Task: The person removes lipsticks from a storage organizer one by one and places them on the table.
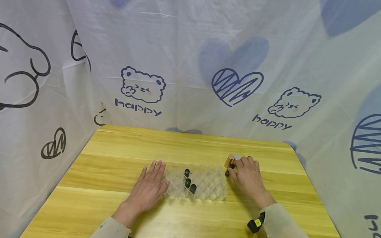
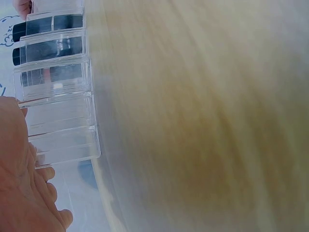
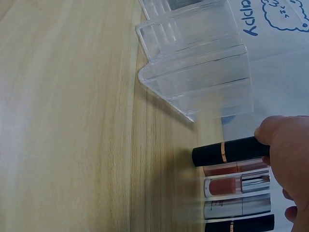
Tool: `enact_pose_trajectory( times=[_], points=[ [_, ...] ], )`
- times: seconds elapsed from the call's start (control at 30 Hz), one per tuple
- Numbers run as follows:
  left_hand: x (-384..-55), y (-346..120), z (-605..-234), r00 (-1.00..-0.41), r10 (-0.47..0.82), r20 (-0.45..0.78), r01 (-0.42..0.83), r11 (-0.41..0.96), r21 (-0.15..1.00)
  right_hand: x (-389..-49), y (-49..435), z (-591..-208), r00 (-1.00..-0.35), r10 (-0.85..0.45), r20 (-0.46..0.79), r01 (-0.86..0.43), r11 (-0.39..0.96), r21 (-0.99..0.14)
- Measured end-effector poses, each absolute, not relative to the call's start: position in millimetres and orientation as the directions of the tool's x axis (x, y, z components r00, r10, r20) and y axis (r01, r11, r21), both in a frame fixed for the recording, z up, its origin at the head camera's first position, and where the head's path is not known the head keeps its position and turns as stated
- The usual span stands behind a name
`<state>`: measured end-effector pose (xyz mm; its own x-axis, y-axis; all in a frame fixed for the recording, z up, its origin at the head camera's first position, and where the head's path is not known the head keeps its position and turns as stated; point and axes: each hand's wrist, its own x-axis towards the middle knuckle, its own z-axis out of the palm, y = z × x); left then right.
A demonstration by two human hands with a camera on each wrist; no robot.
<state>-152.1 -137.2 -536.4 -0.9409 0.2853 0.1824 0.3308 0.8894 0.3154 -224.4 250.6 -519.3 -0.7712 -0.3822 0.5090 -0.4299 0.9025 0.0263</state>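
Observation:
A clear plastic lipstick organizer [image 1: 212, 186] with diamond-shaped slots lies across the table. Several slots are bare, and black-capped tubes [image 1: 193, 188] stand in a few left of its middle. My left hand [image 1: 147, 191] rests at the organizer's left end, fingers extended, thumb at its edge. Off the right end, my right hand [image 1: 249, 176] pinches a black lipstick tube [image 3: 236, 150] with a gold band by its upper part. It is held upright, slightly tilted; whether its base touches the table I cannot tell.
Beside the held tube stand a pink lip gloss [image 3: 223, 186], a silver tube [image 3: 236, 207], another black tube [image 3: 251, 224] and a gold tube [image 1: 229, 161]. A printed white cloth [image 1: 184, 66] hangs behind the wooden table [image 1: 178, 219].

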Motion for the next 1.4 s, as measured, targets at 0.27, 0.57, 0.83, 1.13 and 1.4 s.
enact_pose_trajectory(
  times=[0.27,0.57,0.83,1.13,1.4],
  points=[
    [-152.5,-137.2,-536.1,-0.942,0.288,0.174,0.330,0.889,0.318,-225.2,251.8,-519.7,-0.781,-0.369,0.503,-0.420,0.908,0.014],
    [-152.7,-136.9,-535.6,-0.942,0.288,0.173,0.330,0.892,0.308,-223.7,251.0,-517.8,-0.791,-0.358,0.497,-0.413,0.911,-0.002],
    [-151.7,-136.9,-534.7,-0.941,0.287,0.177,0.331,0.891,0.310,-222.7,250.4,-516.2,-0.789,-0.347,0.508,-0.409,0.913,-0.011],
    [-152.1,-136.6,-533.8,-0.943,0.288,0.169,0.328,0.891,0.314,-221.7,250.2,-512.4,-0.783,-0.344,0.519,-0.415,0.910,-0.022],
    [-153.0,-136.7,-534.9,-0.942,0.290,0.168,0.330,0.891,0.311,-218.6,248.6,-508.4,-0.759,-0.341,0.555,-0.427,0.904,-0.028]
  ],
)
